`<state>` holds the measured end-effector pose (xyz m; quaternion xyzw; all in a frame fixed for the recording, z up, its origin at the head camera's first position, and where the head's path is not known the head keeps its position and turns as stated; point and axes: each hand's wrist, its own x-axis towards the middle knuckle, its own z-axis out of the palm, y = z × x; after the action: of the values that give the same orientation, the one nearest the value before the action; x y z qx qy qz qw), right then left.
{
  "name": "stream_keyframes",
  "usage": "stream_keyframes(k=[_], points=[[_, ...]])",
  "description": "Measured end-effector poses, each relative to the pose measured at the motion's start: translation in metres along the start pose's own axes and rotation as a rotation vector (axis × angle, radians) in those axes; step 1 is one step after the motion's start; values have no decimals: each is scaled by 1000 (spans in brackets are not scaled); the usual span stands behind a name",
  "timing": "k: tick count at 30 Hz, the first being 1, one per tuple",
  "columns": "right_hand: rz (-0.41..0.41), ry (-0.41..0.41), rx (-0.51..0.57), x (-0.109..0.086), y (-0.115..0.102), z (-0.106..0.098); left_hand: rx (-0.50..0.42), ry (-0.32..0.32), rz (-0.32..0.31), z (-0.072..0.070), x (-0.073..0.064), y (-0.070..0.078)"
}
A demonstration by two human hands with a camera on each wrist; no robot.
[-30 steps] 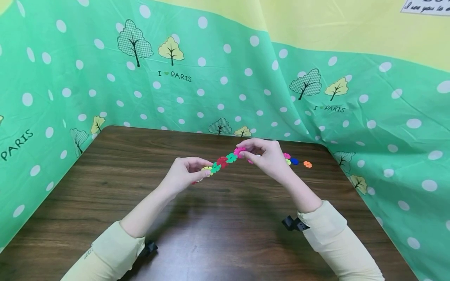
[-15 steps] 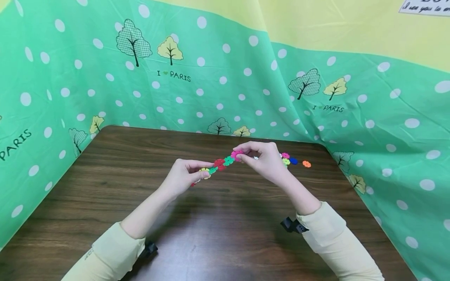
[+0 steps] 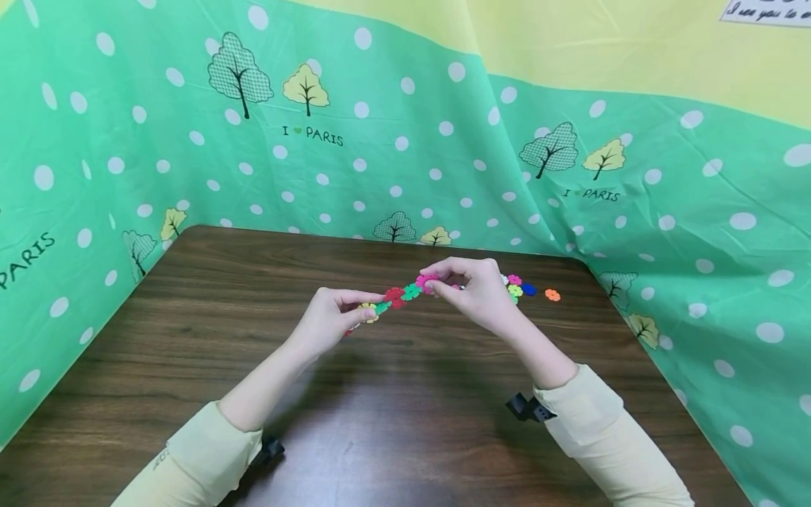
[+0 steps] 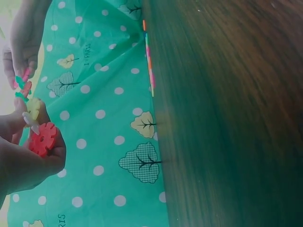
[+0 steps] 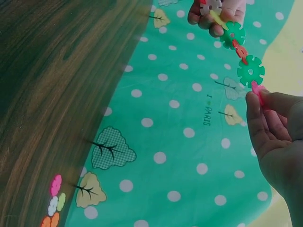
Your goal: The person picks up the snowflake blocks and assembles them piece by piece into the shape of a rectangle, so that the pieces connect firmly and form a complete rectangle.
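A chain of slotted plastic flower discs is held up above the table between both hands. My left hand [image 3: 323, 318] grips its lower left part, pinching around the yellow disc [image 3: 368, 313]. A red disc [image 4: 44, 139] and a white disc [image 4: 31, 122] hang at that end, in the left wrist view. Further along come a green disc [image 5: 233, 35], a red disc [image 3: 395, 296] and another green disc [image 5: 251, 71]. At the upper right end, my right hand [image 3: 472, 285] pinches the pink disc [image 3: 426, 283] between thumb and forefinger; the pink disc joins the green one.
Loose flower discs lie on the dark wooden table [image 3: 393, 422] behind the right hand, among them a blue disc [image 3: 529, 289], an orange disc [image 3: 552, 295] and a yellow-green disc [image 3: 515, 290]. A green dotted cloth [image 3: 355, 169] hangs behind the table's back edge.
The chain's right end and my right hand have shifted slightly left and down. My left fingers now reach closer to the red disc, and the green disc beside them looks tilted more edge-on.
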<state>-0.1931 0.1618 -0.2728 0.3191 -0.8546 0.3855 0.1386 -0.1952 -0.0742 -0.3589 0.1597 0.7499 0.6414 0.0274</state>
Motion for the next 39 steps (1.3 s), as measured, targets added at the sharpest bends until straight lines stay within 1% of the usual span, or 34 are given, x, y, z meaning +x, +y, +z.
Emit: stream_keyframes(k=[4, 6, 9, 11, 14, 18, 20, 22, 25, 26, 29, 30, 37, 39], points=[[9, -5, 13, 0, -3, 0, 7, 6, -2, 1, 0, -1], [13, -4, 17, 0, -3, 0, 24, -11, -9, 1, 1, -1], [17, 10, 17, 1, -2, 0, 53, -65, -9, 3, 3, 0], [22, 13, 20, 2, -2, 0, 56, -113, -5, 3, 5, 0], [20, 4, 27, 3, -1, 1, 28, -173, -3, 4, 7, 2], [18, -4, 26, 4, 0, 1, -49, -229, -37, 5, 10, 3], [18, -2, 22, 4, 0, 1, -83, -236, -65, 6, 11, 2], [22, 0, 10, 4, -3, 1, -99, -227, -91, 7, 13, 1], [15, -13, 6, 4, -4, 1, -87, -203, -130, 8, 15, 0], [14, -17, 4, 4, -4, 1, -76, -193, -133, 8, 16, 1], [15, -27, 10, 3, -4, 1, -47, -158, -122, 10, 16, 3], [17, -28, 12, 3, -4, 2, -36, -142, -105, 10, 16, 3], [23, -40, 32, 1, -5, 4, 106, -44, 96, 14, 13, 5], [20, -43, 38, 0, -4, 5, 129, -33, 129, 14, 12, 5]])
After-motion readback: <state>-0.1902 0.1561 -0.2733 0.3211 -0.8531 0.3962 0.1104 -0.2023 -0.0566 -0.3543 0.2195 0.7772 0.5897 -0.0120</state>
